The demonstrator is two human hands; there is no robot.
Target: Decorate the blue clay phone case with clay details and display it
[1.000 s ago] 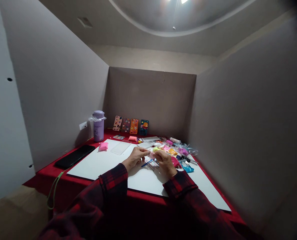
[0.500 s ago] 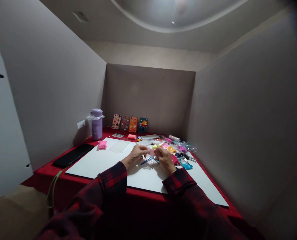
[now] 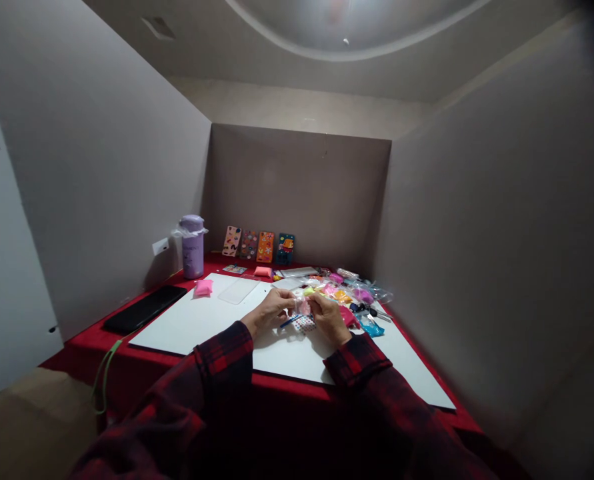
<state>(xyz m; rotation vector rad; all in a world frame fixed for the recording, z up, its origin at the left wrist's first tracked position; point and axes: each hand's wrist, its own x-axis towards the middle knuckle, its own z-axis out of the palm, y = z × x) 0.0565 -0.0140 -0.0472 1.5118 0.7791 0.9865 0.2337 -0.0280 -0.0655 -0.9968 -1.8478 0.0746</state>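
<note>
Between both hands is a small clear plastic packet (image 3: 303,305) with something pale pink in it. My left hand (image 3: 273,309) pinches its left side, and my right hand (image 3: 328,316) grips its right side, fingers closed. Beneath them a sheet of small coloured dots (image 3: 305,325) lies on the white board (image 3: 201,327), with a blue stick-shaped tool (image 3: 289,321) beside it. A clear phone case (image 3: 239,290) and a pink packet (image 3: 203,288) lie farther left on the board.
Several colourful packets (image 3: 344,297) heap at the right back, with a blue packet (image 3: 371,325) nearer. Decorated phone cases (image 3: 265,247) lean at the back. A purple bottle (image 3: 193,250) and black pouch (image 3: 145,309) stand and lie left. Grey partitions (image 3: 301,187) enclose the red-covered table.
My fingers have shifted slightly on the packet, and its clear plastic and pink content show more plainly between them. The whole view has tilted a little.
</note>
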